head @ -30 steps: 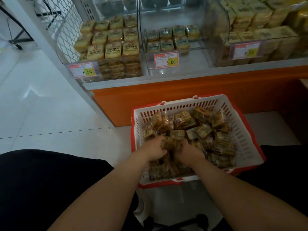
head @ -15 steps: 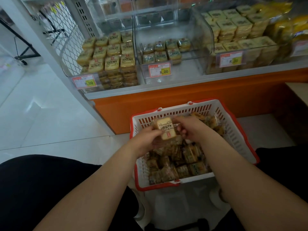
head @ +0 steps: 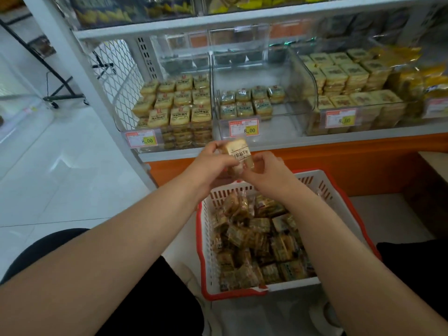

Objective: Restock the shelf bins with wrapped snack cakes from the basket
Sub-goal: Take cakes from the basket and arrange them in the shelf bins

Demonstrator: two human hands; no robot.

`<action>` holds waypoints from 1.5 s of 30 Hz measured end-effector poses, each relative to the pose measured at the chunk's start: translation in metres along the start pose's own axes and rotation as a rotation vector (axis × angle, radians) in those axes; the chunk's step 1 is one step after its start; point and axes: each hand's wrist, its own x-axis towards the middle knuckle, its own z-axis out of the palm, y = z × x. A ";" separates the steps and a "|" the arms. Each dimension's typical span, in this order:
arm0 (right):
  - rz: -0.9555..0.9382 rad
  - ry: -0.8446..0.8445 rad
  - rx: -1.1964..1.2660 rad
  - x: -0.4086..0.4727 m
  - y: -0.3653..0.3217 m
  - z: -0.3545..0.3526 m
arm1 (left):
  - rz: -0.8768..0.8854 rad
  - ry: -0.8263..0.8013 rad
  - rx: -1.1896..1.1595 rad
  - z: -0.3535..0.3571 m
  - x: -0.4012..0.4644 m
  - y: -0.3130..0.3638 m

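White plastic with a red rim, the basket (head: 339, 187) sits on the floor at 6 o'clock, heaped with wrapped cakes (head: 261, 241). Both bare forearms reach forward over it and meet above its far rim. Left hand (head: 213, 163) comes in from 8 o'clock, wrist bent a little, fingers curled round the left side of one cake (head: 238, 154). Right hand (head: 264, 170) comes in from 4 o'clock and pinches the same cake at its lower right edge. That cake is tilted, label up, held in the air between basket and shelf. At 12 o'clock stands the middle bin (head: 264, 132), clear-walled, with a few cakes at its back. At 11 o'clock the left bin (head: 145, 147) is stacked full; at 2 o'clock the right bin (head: 312, 78) is also well filled.
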 end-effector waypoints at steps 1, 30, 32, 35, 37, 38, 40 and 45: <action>-0.003 0.016 0.020 -0.002 -0.005 0.001 | 0.023 0.014 0.030 -0.003 0.003 0.006; -0.407 0.067 -0.236 0.069 -0.144 0.052 | 0.194 0.136 0.197 -0.122 0.018 0.089; -0.437 0.032 -0.252 0.083 -0.156 0.059 | 0.209 0.120 0.171 -0.138 0.019 0.092; -0.468 -0.047 -0.153 0.114 -0.180 0.067 | 0.239 0.211 0.295 -0.163 0.022 0.102; -0.474 -0.096 -0.053 0.136 -0.196 0.075 | 0.292 0.444 0.416 -0.182 0.030 0.104; -0.476 -0.127 -0.027 0.147 -0.202 0.081 | 0.320 0.548 0.452 -0.190 0.033 0.104; -0.491 -0.206 -0.040 0.166 -0.208 0.101 | 0.393 0.631 0.471 -0.201 0.038 0.101; -0.559 -0.288 -0.188 0.195 -0.197 0.147 | 0.432 0.628 0.456 -0.219 0.047 0.089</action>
